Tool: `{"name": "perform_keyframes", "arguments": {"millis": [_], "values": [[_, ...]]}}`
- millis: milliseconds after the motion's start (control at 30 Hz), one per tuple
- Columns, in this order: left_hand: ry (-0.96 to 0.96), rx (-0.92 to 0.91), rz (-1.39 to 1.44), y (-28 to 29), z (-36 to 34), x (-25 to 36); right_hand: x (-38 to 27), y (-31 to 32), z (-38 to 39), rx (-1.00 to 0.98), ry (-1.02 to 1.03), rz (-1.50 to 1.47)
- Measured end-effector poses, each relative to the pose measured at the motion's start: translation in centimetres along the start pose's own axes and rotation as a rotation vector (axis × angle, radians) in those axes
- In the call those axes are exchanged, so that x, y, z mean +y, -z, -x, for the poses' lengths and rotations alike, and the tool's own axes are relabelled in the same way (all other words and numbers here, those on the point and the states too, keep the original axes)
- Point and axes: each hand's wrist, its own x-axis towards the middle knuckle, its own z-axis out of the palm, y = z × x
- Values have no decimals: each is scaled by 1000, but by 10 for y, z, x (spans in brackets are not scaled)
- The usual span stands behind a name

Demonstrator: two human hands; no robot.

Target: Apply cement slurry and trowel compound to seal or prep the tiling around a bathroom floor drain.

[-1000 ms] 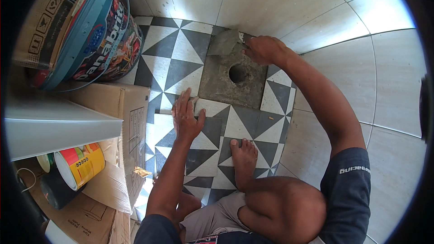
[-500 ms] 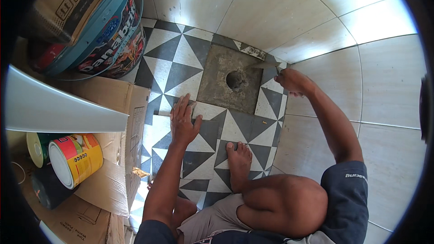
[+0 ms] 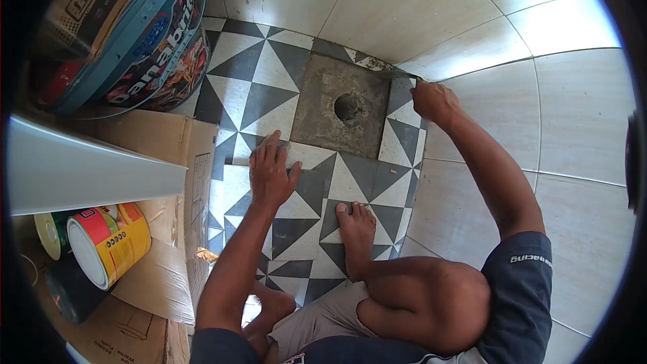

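A bare concrete square (image 3: 320, 114) with a round hole (image 3: 348, 109) in it interrupts the grey-and-white triangle-patterned tiles. Beyond its back right corner, my right hand (image 3: 435, 102) grips a scraper (image 3: 404, 75), whose thin blade reaches left along the narrow strip by the back wall. My left hand (image 3: 273, 168) rests with fingers spread on the patterned tiles (image 3: 296, 229), just left of and below the square. Some tiles under and around it have raised, uneven edges.
Beige tiled walls (image 3: 579, 114) enclose the back and right. At left stand a blue bucket (image 3: 155, 61) with cardboard on top, a cardboard box (image 3: 199, 202), a white panel (image 3: 94, 168) and several cans (image 3: 108, 246). My bare foot (image 3: 357, 229) is on the tiles.
My right hand with the scraper moved rightward from near the back edge, then slightly up, the blade now lying along that edge. My left hand stays on the floor.
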Motion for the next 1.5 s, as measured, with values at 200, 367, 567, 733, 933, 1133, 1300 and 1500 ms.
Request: {"name": "perform_keyframes", "arguments": {"millis": [200,367,567,733,933,1133,1300,1500], "values": [[-115,-547,-250,65,-64,-3,-32,29,-22,-215,-74,46],[82,-869,-359,104,-121,14,-38,17,-21,-347,-289,-237],[199,-576,-169,68,-138,35,-43,15,-11,-475,-302,-381],[22,-611,-259,44,-122,29,-62,19,41,-558,-273,-323],[-58,-760,-283,35,-112,26,-32,-5,56,4,-252,-276],[-81,-768,-431,18,-101,26,-66,-21,36,21,-228,-195],[-127,-708,-568,7,-96,29,-63,-2,11,7,-280,-235],[-164,-691,-573,11,-96,29,-73,19,13,-64,-278,-161]]}}
